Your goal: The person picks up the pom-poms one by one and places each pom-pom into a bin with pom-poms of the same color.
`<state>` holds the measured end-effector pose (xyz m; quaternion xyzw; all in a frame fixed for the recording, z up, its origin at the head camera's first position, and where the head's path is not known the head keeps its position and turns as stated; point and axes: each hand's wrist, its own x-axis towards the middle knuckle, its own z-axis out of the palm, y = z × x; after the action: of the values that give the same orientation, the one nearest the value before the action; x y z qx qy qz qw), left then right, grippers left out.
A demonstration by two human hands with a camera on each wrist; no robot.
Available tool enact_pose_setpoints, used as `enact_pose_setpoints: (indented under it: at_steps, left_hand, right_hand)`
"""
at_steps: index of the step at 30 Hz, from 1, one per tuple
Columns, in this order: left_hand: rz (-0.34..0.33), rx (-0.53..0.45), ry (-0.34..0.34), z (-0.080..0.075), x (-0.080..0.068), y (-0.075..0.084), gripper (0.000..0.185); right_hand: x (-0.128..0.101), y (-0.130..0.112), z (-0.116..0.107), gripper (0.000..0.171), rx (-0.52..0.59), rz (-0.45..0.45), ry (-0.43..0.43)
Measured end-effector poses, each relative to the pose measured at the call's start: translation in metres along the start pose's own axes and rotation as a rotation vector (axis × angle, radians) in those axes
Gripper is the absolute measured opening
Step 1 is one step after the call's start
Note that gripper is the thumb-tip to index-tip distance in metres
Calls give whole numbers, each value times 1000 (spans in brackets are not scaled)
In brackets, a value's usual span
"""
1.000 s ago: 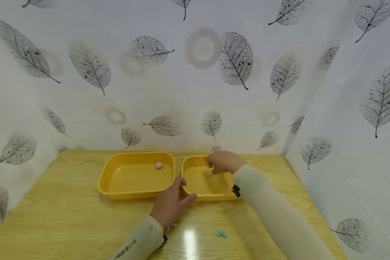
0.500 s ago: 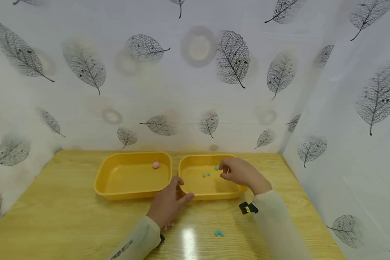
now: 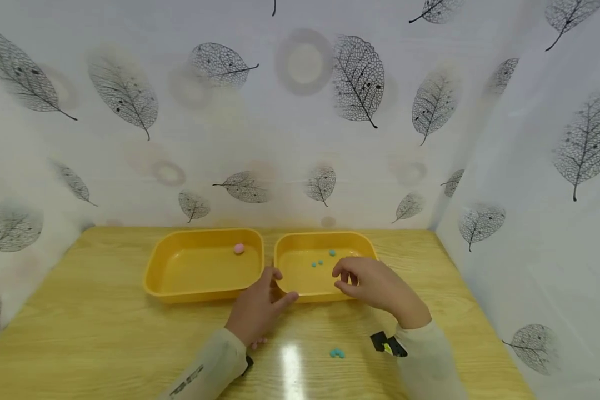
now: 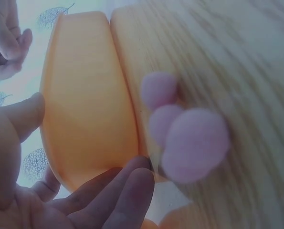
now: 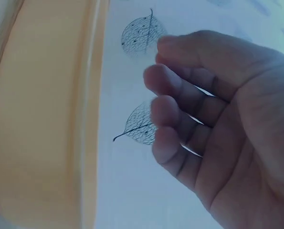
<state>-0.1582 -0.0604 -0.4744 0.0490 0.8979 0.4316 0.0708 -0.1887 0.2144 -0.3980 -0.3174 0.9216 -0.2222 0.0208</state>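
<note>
My left hand holds the near left corner of the smaller yellow tray. In the left wrist view, its thumb rests on the rim and the other fingers lie along the tray's side. Several teal balls lie inside that tray. Over its right part hovers my right hand, fingers loosely bent; the right wrist view shows nothing between them. Just beneath my left wrist, small pink balls sit clustered on the table, partly hidden in the head view. More teal balls are grouped near the table's front.
A larger yellow tray stands to the left, close beside the smaller one, with a pink ball at its back right. Behind the wooden table hangs a pale curtain printed with leaves, which also runs along both sides.
My right hand has drawn back from the smaller tray's middle toward its near right side, uncovering another teal ball there. My left hand has kept its hold on the corner.
</note>
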Motion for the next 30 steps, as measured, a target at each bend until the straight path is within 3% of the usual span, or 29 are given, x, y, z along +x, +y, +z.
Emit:
enact_pose_setpoints:
  at_steps: [5,14,23,30]
  left_hand:
    - [-19,-22,-12,-2,0,3,62]
    - [8,23,21,-6,1,4,62]
    - [14,30,32,-7,2,2,60]
    - [20,55,24,-1,3,0,59]
  right_hand:
    - [-2,-8,-3,12,30,-40,-59]
    - [-1,-13,1,8,67,-16,-184]
    - [0,-29,22,21,87,98,-403]
    - [-9,-38,40,19,12,184,-478]
